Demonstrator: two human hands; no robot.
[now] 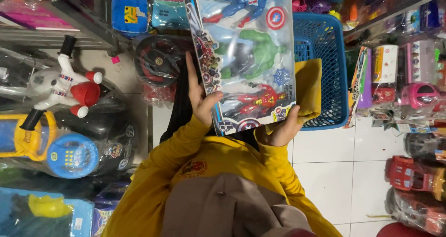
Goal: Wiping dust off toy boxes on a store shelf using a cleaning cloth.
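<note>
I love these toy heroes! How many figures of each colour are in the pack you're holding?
In the toy pack held by the left hand and right hand:
Blue figure: 1
Green figure: 1
Red figure: 1
Total: 3

Person seen from above, dressed in a mustard-yellow long-sleeved top with two bare hands showing.

The left hand [200,97] and the right hand [281,129] are bare, with no gloves, rings or watch in view. Both sleeves [174,146] are the same mustard yellow, soft and loosely creased, ending at the wrists. A round red and gold emblem [193,168] sits on the yellow cloth at the chest, left of centre. Nearer the camera, a plain grey-brown cloth [223,204] with a folded seam covers the middle of the body. A dark cloth [179,116] hangs on the far side of the left sleeve.
</note>
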